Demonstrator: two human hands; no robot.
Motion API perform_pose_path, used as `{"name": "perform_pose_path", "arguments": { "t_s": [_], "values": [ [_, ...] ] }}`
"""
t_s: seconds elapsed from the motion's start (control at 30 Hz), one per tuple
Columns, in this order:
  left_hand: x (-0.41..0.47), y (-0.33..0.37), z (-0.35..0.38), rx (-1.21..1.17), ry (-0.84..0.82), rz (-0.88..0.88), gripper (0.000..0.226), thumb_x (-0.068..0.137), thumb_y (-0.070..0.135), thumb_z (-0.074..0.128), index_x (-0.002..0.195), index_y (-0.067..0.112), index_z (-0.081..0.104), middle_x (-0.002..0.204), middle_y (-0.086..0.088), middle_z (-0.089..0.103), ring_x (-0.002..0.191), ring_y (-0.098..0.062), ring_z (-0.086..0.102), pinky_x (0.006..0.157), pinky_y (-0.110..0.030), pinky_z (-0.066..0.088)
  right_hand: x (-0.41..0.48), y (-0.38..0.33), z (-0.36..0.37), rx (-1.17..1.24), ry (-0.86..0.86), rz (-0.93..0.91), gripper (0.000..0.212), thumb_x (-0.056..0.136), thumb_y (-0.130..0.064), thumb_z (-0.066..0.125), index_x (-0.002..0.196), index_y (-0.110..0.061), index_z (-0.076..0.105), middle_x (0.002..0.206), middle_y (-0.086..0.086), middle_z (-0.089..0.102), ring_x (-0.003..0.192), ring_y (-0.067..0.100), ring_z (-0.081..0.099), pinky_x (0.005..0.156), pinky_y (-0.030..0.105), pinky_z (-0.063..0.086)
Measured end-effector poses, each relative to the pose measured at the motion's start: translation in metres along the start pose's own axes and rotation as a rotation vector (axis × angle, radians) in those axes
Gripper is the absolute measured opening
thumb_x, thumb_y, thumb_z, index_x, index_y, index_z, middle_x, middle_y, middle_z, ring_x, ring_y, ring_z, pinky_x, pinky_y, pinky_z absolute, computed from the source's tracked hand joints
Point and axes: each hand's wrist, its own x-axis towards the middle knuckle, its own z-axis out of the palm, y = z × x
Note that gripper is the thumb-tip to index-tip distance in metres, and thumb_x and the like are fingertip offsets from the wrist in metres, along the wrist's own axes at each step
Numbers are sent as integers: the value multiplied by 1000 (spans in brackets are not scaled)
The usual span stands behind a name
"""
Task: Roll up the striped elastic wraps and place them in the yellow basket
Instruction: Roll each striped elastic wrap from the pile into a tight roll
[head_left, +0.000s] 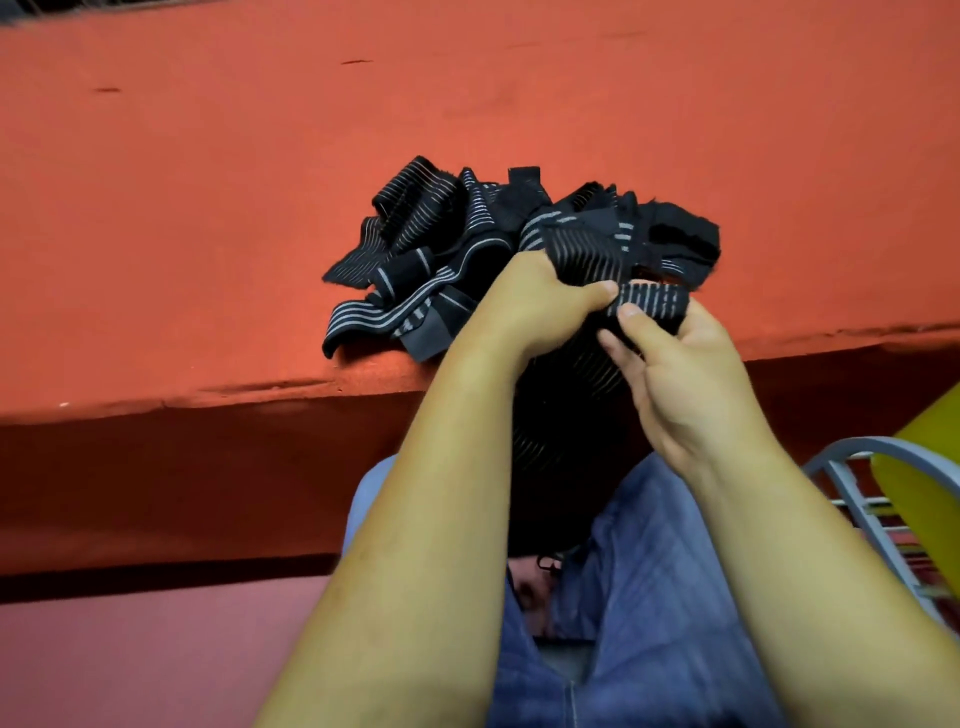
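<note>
Nearest me, my jeans fill the bottom of the view. The loose tail of the striped wrap hangs down between my forearms toward my lap, dark and hard to follow at its lower end.

Above it both grips are clenched on that one wrap. My left grip curls round the strip with its thumb pressed on the small roll. My right grip pinches the roll's other end between thumb and fingers.

The roll's axis lies crosswise, from one grip to the other, while the unrolled length runs downward. So I judge the winding must take up that hanging tail; most of this wrap seems not yet wound.

The yellow basket shows only as a corner low on my right, beside a grey metal frame. It is nearer my right grip, which I would expect to carry the roll over.

Beyond my grips, the pile of unrolled wraps lies on the red bench, near its front edge.
</note>
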Motion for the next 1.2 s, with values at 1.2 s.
{"name": "perform_pose_path", "arguments": {
  "t_s": [1.2],
  "values": [
    [-174, -52, -55, -377, 45, -47, 27, 102, 40, 59, 118, 24, 74, 118, -5, 77, 112, -24, 73, 98, -43, 56, -71, -8, -14, -613, -516, -20, 22, 107, -28, 57, 88, -20, 65, 69, -5, 60, 56, 17, 58, 59, 34, 49]
  ]
}}
